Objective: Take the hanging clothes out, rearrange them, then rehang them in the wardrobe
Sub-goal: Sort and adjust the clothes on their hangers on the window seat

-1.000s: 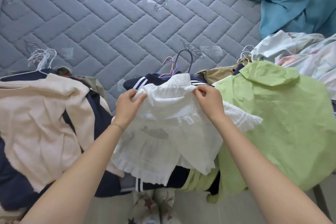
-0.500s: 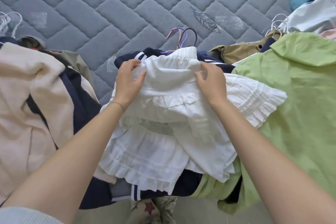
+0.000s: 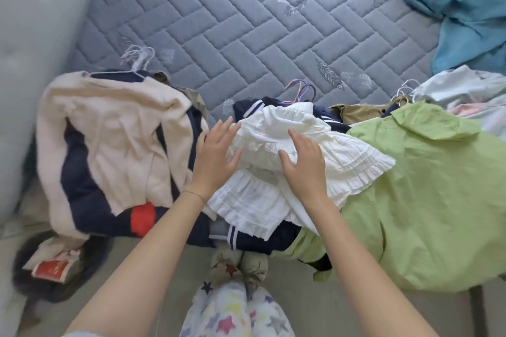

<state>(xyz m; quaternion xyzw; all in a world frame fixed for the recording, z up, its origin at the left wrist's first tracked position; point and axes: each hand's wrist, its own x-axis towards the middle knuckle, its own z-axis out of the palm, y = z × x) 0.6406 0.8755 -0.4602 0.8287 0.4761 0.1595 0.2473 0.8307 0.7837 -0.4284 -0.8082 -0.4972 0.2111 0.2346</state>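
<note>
Looked like a home bedroom: bare quilted grey mattress (image 3: 246,35), padded headboard (image 3: 32,35) at left, piles of clothes on wire hangers (image 3: 138,56), teal bedding (image 3: 465,8) bunched top right.

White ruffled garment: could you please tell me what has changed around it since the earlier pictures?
Both hands let go of the white ruffled garment. The left hand and right hand pinched its top edge earlier; now their fingers are straight, the left at its left edge, the right over its middle. It still lies on the navy striped garment, between cream sweater and green shirt.
</note>
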